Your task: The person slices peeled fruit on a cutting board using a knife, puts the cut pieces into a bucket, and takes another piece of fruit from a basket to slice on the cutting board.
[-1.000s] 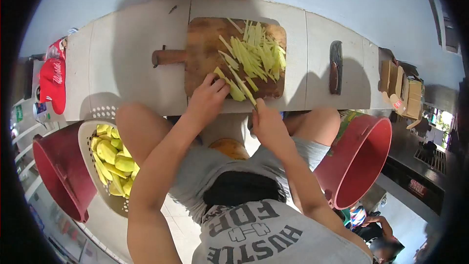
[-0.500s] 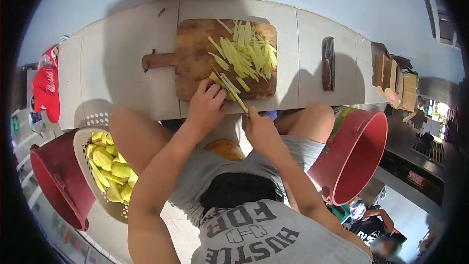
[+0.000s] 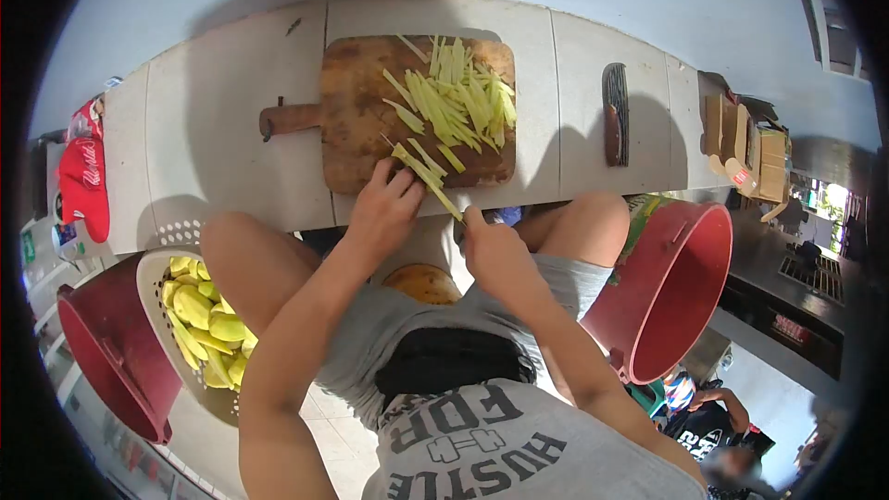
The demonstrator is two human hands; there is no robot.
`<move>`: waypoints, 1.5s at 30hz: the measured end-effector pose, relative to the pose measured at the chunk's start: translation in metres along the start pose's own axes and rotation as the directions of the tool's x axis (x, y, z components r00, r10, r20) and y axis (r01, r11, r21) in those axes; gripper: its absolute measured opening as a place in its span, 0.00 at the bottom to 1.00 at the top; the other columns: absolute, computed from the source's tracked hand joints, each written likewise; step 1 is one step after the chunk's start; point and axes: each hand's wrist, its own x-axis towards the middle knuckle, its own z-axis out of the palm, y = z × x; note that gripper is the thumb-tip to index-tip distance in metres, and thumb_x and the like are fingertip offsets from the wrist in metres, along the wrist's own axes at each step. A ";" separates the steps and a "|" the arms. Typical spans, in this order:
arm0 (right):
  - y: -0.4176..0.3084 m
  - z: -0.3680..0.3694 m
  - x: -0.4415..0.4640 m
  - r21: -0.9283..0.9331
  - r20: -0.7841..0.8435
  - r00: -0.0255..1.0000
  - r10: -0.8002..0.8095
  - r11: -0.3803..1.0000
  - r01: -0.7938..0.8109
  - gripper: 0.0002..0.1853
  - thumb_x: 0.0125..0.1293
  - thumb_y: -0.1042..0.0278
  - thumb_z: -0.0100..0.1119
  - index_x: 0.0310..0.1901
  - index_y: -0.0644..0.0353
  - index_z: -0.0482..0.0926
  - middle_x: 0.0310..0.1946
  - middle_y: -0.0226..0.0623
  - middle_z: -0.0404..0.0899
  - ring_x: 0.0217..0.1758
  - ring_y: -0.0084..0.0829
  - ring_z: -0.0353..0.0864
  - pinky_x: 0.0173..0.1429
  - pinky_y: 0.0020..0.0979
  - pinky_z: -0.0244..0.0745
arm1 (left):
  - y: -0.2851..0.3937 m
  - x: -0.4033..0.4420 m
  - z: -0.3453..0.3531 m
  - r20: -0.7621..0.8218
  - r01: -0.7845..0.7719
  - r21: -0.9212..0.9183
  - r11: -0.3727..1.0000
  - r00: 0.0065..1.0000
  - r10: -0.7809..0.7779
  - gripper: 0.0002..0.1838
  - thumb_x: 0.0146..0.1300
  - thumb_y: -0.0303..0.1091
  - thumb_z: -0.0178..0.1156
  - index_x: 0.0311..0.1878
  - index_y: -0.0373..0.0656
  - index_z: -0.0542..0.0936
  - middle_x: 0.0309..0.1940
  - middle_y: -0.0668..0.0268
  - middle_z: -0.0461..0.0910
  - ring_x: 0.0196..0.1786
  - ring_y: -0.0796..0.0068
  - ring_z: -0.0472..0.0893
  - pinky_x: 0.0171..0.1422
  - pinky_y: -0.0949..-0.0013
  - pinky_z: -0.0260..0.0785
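Hands apart — left hand [image 3: 384, 206] clamped on green piece [image 3: 422, 170] at cutting board's [image 3: 354, 83] near edge, right hand [image 3: 495, 245] closed round knife [image 3: 388, 141], blade mostly hidden. Cut strips [image 3: 463, 102] heaped across board's right side — basket [image 3: 154, 315] of peeled green fruit [image 3: 193, 307] beside left leg.

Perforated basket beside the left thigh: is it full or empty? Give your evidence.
Not empty: peeled yellow-green fruit is heaped inside the perforated basket. Whether it is completely full, I cannot tell; the thigh hides part.
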 end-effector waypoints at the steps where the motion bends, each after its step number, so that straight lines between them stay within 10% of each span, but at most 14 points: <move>1: 0.001 0.000 0.000 0.000 0.000 1.000 0.000 1.000 0.000 0.08 0.72 0.71 0.50 0.48 0.62 0.66 0.27 0.59 0.82 0.34 0.62 0.85 0.38 0.61 0.79 | 0.000 0.001 -0.001 0.002 0.004 -0.013 1.000 1.000 -0.004 0.15 0.52 0.24 0.65 0.45 0.41 0.84 0.47 0.62 0.79 0.56 0.50 0.77 0.52 0.57 0.81; 45: 0.011 0.050 0.053 0.265 -0.251 0.950 -0.184 0.931 0.250 0.09 0.71 0.74 0.53 0.48 0.67 0.68 0.25 0.64 0.78 0.33 0.69 0.78 0.37 0.63 0.69 | -0.003 -0.001 -0.006 -0.019 -0.016 -0.027 1.000 1.000 0.015 0.18 0.48 0.22 0.63 0.45 0.38 0.83 0.46 0.60 0.80 0.57 0.51 0.76 0.59 0.57 0.77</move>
